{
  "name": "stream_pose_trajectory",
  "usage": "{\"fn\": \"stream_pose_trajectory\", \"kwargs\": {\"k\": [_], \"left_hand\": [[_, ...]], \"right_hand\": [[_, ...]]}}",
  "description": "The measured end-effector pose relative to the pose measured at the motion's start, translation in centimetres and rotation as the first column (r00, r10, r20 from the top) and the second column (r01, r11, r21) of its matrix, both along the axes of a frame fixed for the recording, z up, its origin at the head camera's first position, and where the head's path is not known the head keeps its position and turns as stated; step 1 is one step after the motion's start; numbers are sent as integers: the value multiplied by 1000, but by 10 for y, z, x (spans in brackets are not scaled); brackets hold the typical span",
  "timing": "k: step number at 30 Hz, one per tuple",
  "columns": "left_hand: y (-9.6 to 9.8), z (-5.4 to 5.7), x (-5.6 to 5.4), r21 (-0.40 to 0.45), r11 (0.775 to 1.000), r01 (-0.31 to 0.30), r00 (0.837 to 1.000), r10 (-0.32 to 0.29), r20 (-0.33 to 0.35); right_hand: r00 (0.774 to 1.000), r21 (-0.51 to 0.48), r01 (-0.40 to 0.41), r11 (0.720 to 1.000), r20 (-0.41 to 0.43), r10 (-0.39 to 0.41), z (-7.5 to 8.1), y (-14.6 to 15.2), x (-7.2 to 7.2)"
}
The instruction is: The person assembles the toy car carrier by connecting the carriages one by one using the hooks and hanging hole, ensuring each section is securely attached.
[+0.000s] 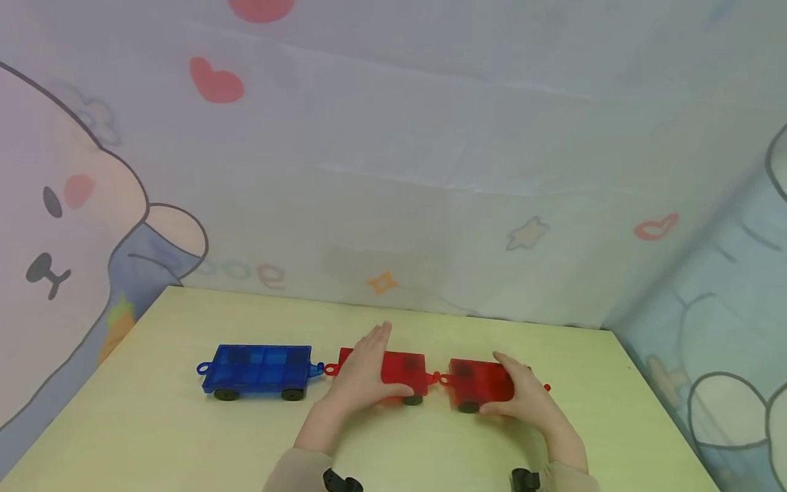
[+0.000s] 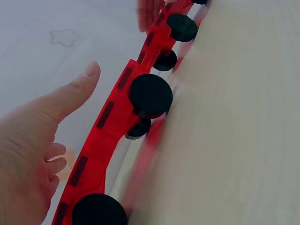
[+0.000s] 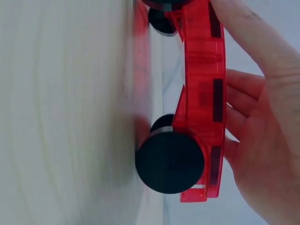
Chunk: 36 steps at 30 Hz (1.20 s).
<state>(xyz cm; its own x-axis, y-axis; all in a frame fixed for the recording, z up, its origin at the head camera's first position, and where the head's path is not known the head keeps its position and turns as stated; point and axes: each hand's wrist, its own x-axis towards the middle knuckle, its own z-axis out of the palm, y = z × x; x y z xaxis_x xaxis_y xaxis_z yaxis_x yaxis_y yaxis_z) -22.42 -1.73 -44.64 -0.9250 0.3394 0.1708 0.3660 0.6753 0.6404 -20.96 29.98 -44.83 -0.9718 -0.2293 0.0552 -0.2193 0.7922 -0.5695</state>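
Note:
Three translucent toy wagons with black wheels stand in a row on the table. My left hand [image 1: 363,376] reaches over the middle red wagon [image 1: 402,369], fingers toward its far side. In the left wrist view the thumb [image 2: 77,93] is straight and apart from that wagon's side. My right hand [image 1: 530,402] holds the right red wagon [image 1: 482,381] between thumb and fingers; in the right wrist view the fingers pass behind its body [image 3: 205,84]. The red wagons' hook and ring meet, but I cannot tell whether they are linked.
On the left stands the blue wagon [image 1: 258,369], its right hook beside the middle wagon's ring. The pale yellow table [image 1: 184,444] ends at a printed cloth backdrop [image 1: 399,137] behind and at the sides.

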Motion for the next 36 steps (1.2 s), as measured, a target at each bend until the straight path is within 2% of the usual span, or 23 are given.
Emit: {"fn": "stream_pose_trajectory", "kwargs": {"k": [11, 20, 27, 36], "left_hand": [[-1, -13, 0, -15, 1000, -19, 998, 19, 64], [0, -12, 0, -9, 999, -33, 998, 33, 58], [0, -12, 0, -13, 999, -48, 997, 48, 56], [2, -12, -2, -18, 998, -55, 996, 56, 62]], "right_hand": [[998, 20, -56, 998, 38, 55, 0, 6, -5], [994, 6, -108, 994, 34, 108, -3, 13, -15], [993, -40, -100, 994, 54, 103, -4, 15, -15], [995, -34, -82, 996, 61, 84, -4, 17, -17]]}}
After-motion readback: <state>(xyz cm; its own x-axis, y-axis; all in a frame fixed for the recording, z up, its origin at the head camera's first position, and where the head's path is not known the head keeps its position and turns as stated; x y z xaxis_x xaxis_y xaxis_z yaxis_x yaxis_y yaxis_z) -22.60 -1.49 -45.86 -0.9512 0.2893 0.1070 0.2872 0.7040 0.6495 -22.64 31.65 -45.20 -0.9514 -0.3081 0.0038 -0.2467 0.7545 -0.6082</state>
